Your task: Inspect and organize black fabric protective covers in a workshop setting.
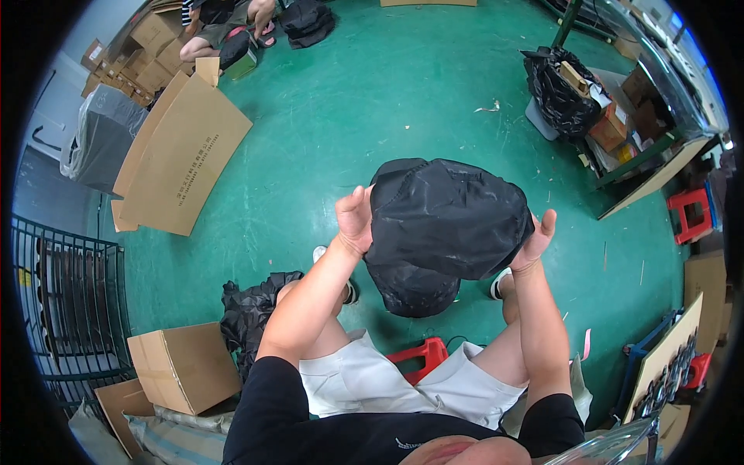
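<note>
Between my hands, in front of my knees, is a bulky rounded bundle in smooth black fabric (453, 217); what is inside it, if anything, cannot be seen. My left hand (355, 220) grips its left side with the thumb pointing up. On the opposite side my right hand (535, 242) holds the lower right edge, thumb raised and the other fingers mostly hidden by the fabric. Below the bundle shows a second rounded black form (415, 291); whether the two are joined I cannot tell. Both forearms reach forward over my light shorts.
A large open cardboard box (186, 151) stands at the left, a smaller carton (186, 368) near my left leg beside crumpled black fabric (256, 310). A red stool (422, 359) shows between my thighs. At right stands a black-lined bin (558, 97). Another person (225, 27) sits far left.
</note>
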`<control>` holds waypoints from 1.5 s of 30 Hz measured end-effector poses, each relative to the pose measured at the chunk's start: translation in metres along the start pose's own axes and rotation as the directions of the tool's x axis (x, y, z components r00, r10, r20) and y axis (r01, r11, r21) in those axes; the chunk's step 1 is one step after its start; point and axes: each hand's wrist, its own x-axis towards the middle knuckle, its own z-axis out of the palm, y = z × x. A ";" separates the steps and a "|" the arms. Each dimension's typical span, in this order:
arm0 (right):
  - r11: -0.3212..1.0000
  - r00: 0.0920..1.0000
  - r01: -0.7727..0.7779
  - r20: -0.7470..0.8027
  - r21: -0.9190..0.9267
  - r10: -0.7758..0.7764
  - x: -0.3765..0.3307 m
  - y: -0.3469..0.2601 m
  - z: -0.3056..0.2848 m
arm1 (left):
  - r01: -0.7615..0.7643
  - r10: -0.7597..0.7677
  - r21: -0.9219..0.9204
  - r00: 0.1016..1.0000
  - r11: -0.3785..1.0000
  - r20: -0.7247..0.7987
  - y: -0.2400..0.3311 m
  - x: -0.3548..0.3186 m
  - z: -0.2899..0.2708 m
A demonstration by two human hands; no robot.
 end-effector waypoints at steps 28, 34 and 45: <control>0.994 0.996 0.087 0.004 0.071 -0.087 -0.004 -0.014 0.002 | -0.105 0.105 -0.010 0.994 0.994 0.001 -0.009 0.010 0.026; 0.999 0.999 0.048 0.025 -0.013 -0.048 -0.009 -0.021 -0.005 | -0.116 0.115 0.031 0.993 0.993 0.033 -0.004 0.003 0.022; 0.998 0.997 0.044 0.056 0.044 -0.046 0.001 -0.015 0.005 | -0.176 0.186 0.103 0.979 0.979 -0.088 0.002 0.001 0.017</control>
